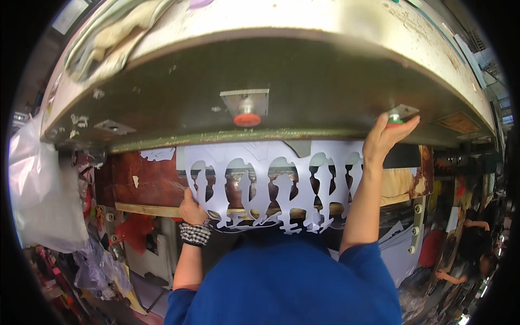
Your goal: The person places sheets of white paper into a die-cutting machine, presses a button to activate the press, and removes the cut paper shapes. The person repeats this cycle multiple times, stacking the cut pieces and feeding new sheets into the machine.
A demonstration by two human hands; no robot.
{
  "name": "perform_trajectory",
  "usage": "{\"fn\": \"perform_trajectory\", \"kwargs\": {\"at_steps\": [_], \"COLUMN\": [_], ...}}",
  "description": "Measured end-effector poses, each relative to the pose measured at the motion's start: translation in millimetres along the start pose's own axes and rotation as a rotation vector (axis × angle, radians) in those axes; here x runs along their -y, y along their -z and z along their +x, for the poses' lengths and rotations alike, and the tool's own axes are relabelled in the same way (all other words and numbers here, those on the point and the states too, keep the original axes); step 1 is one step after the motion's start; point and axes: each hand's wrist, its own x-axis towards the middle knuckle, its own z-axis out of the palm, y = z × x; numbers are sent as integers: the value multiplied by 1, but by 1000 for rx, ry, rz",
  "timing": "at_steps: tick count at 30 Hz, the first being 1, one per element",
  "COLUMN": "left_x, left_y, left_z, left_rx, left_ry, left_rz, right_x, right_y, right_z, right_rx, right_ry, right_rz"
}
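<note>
Blue shirt [292,287] below, left hand [192,210] holds sheet [262,184], right hand [383,140] touches button [395,121].

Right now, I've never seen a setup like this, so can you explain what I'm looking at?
Sure. There is no robot here, just a person in a blue shirt working with bare hands. The single picture comes from a wide fisheye camera on their head, looking down, which is why straight edges bend. The big green beam across the top seems to be part of a machine; it carries a red button and a green button. Below it, a white sheet full of cut-out holes lies partly over a reddish-brown surface. The left hand holds the sheet's left edge. The right hand is raised to the green button, apparently touching it.
</note>
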Motion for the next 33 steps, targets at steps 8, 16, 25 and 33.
{"fn": "perform_trajectory", "kwargs": {"at_steps": [8,16,25,33], "left_x": [0,9,22,25], "left_y": [-6,-12,18,64], "left_z": [38,31,-36,-109], "left_rx": [49,-2,-20,243], "left_ry": [6,62,125,143], "left_rz": [64,1,-78,-10], "right_x": [-45,-133,-71,60], "right_y": [24,67,134,49], "right_z": [-30,-105,-129,-204], "right_rx": [156,366,345,760], "right_ry": [113,-534,-425,139], "right_rz": [-309,-38,-394,88]}}
